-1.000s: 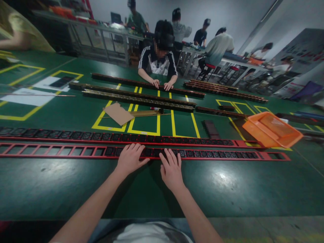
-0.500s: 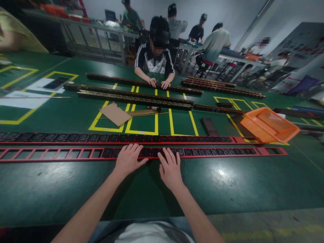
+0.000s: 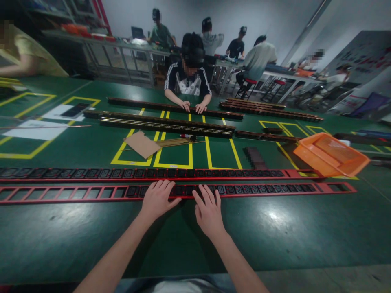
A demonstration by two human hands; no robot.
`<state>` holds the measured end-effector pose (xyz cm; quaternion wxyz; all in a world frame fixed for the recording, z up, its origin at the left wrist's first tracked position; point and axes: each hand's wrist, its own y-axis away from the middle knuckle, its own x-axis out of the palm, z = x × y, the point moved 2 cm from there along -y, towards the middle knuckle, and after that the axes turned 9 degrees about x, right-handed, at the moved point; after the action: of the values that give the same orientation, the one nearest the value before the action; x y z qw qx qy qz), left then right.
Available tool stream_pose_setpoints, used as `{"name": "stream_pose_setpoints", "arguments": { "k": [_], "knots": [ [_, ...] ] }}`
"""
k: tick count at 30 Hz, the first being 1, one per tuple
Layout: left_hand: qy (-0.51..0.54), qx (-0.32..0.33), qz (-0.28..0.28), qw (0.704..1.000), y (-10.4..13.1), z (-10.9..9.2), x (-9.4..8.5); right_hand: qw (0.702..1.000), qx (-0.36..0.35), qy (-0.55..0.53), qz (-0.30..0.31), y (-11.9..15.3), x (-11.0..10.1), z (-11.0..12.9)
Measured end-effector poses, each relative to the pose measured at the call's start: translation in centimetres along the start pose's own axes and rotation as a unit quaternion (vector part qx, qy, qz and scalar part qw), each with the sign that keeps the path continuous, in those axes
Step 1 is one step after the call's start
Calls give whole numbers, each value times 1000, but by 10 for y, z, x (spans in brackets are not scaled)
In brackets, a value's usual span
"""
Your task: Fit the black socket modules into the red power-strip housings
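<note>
Two long red strips lie side by side across the green table. The near red strip (image 3: 119, 193) has bare square openings on its left part and black sockets (image 3: 247, 189) along its middle and right. Black sockets fill most of the far red strip (image 3: 195, 178). My left hand (image 3: 158, 198) rests on the near strip, fingers stretched over its sockets and thumb out to the right. Just right of it, my right hand (image 3: 210, 207) lies on the same strip with fingers spread. The parts under my fingers are hidden.
An orange tray (image 3: 330, 156) stands at the right, close to the far strip's end. Cardboard (image 3: 142, 145) and thin rods (image 3: 177, 142) lie mid-table. Beyond are long dark bars (image 3: 171, 124). Across the table, a co-worker's hands (image 3: 194, 107) touch another bar.
The whole view has shifted, so the table and strips appear slightly lower. My hands keep nearly the same place and pose on the near strip.
</note>
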<state>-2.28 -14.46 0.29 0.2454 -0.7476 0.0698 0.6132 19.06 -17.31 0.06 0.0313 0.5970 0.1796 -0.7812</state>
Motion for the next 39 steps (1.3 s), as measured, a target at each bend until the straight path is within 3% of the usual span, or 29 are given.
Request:
{"name": "stream_pose_setpoints", "arguments": {
  "k": [20,26,34,39],
  "knots": [
    [9,-3,-25,1000,1,1,6,999,-7,-2,-37,1,4,-2],
    [13,1,-21,1000,1,0,4,999,27,6,-41,-4,1,13],
    [10,-2,-18,1000,1,0,3,999,-21,-19,-28,-4,15,28],
    [22,0,-20,1000,0,0,1,1000,-25,-13,1,-4,9,30]
  ]
}}
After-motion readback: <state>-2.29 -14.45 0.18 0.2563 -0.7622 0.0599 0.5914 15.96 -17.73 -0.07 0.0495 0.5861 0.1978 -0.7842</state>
